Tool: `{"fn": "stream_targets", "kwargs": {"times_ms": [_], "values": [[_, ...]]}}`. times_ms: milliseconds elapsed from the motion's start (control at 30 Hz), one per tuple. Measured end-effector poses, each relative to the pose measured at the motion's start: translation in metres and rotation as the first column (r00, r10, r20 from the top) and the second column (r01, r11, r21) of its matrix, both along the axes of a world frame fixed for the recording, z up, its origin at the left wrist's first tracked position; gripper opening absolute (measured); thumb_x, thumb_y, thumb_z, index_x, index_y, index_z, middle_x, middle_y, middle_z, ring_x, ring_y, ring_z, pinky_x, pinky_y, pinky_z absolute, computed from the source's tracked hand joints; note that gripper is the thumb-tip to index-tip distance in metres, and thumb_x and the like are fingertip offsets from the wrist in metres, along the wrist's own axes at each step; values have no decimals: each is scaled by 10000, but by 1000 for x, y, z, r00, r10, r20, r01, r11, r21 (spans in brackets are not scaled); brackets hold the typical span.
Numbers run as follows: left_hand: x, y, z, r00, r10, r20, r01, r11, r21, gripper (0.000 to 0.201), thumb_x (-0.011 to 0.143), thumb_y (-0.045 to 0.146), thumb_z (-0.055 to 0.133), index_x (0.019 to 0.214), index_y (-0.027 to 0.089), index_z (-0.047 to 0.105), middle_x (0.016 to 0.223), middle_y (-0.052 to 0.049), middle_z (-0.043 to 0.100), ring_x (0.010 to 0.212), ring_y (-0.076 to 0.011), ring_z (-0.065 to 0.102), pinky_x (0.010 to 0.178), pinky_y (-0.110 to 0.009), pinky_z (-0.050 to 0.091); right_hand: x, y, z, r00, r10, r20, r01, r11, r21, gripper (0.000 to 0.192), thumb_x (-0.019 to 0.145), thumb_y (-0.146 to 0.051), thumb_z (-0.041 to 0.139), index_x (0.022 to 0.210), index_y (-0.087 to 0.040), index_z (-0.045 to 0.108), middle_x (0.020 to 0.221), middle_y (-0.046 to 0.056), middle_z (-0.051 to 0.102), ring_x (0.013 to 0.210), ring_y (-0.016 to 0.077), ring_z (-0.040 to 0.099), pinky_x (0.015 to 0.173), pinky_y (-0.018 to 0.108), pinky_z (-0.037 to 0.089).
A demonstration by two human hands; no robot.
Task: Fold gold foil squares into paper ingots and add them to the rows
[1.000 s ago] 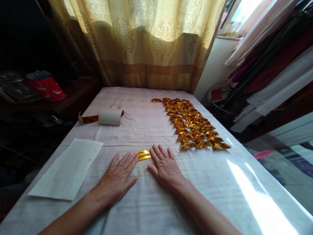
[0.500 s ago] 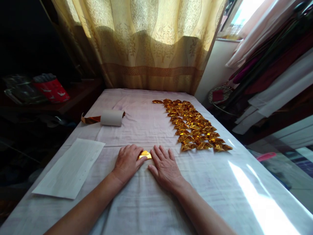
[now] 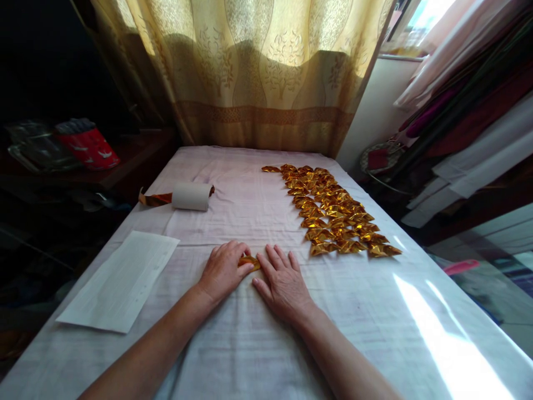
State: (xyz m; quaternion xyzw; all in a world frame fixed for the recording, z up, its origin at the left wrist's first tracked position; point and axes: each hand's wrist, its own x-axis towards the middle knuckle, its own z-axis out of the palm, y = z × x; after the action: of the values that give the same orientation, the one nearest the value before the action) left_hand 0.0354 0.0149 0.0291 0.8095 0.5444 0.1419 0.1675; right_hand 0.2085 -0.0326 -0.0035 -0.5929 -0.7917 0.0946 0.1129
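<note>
Sheet (image 3: 241, 216) edges lie well off; left fingers (image 3: 234, 250) seemingly pinch foil (image 3: 252, 263), right fingers (image 3: 273, 256) flat

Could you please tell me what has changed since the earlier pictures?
The left hand, flat at first, has moved forward and right and now pinches the foil. The right hand stays flat; the roll, paper and folded pieces stay put.

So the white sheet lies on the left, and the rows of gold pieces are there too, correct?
Not quite: the head view shows the rows of gold pieces on the right; the white sheet does lie on the left.
</note>
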Motion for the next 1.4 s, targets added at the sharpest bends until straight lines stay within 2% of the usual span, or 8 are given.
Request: {"fn": "stream_targets", "kwargs": {"times_ms": [233, 467, 633, 800, 967, 1100, 1267, 1400], "values": [[0, -5, 7, 987, -132, 90, 121, 986, 113, 86, 906, 218, 589, 821, 214, 603, 823, 1, 666, 806, -169, 600, 748, -294, 443, 7, 5, -5, 995, 36, -88, -23, 988, 151, 416, 913, -222, 548, 1320, -268, 616, 1502, 113, 472, 1411, 298, 380, 1156, 553, 232], [-12, -1, 6, 902, -423, 85, 390, 884, 259, 160, 969, 212, 511, 835, 201, 598, 820, -11, 642, 802, -158, 571, 715, -266, 453, 17, 14, -13, 992, 87, -96, -46, 929, 367, 307, 926, -185, 546, 1137, -325, 719, 1431, 62, 557, 1365, 253, 439, 1143, 487, 272], [-18, 4, -1, 896, -442, -43, 427, 832, 354, 138, 964, 196, 521, 953, 223, 655, 834, -13, 624, 814, -157, 571, 735, -265, 472, 21, 16, -9, 989, 137, -47, -101, 885, 454, 269, 948, -209, 557, 1098, -356, 725, 1382, 21, 603, 1344, 221, 467, 1151, 455, 272], [-26, 8, -6, 879, -468, -92, 449, 749, 487, 165, 965, 177, 507, 970, 212, 668, 902, -28, 661, 885, -165, 607, 824, -290, 518, 18, 13, -2, 976, 216, -35, -154, 793, 590, 235, 959, -209, 563, 1079, -337, 720, 1280, 8, 673, 1274, 196, 533, 1144, 415, 298], [-36, 9, -19, 861, -504, -72, 466, 723, 509, 190, 965, 145, 489, 1030, 210, 656, 1005, -40, 700, 1017, -168, 636, 936, -316, 535, 7, 11, -3, 940, 334, -64, -253, 813, 524, 241, 1001, -221, 501, 1077, -299, 716, 1142, -8, 737, 1122, 166, 618, 1055, 353, 393], [-46, 4, -27, 853, -520, -41, 478, 748, 460, 205, 960, 122, 475, 1060, 190, 641, 1112, -53, 702, 1154, -174, 602, 1056, -355, 485, -1, 11, -5, 910, 404, -88, -334, 844, 419, 273, 1028, -252, 456, 1049, -278, 727, 1065, -7, 759, 1028, 154, 649, 1000, 330, 429], [-50, -4, -24, 857, -515, 0, 481, 800, 358, 233, 914, 121, 505, 1103, 175, 629, 1158, -68, 687, 1186, -188, 583, 1086, -355, 467, 0, 12, -1, 913, 395, -105, -342, 879, 332, 264, 1024, -263, 465, 1078, -256, 723, 1055, 18, 761, 981, 160, 664, 917, 309, 464], [-44, -12, -19, 887, -461, -15, 431, 815, 388, 166, 936, 164, 505, 995, 183, 660, 1140, -72, 680, 1144, -202, 595, 1059, -364, 483, 2, 11, 2, 913, 391, -119, -344, 892, 294, 243, 1016, -247, 485, 1056, -246, 724, 1062, 23, 758, 985, 152, 663, 906, 287, 459]]}}
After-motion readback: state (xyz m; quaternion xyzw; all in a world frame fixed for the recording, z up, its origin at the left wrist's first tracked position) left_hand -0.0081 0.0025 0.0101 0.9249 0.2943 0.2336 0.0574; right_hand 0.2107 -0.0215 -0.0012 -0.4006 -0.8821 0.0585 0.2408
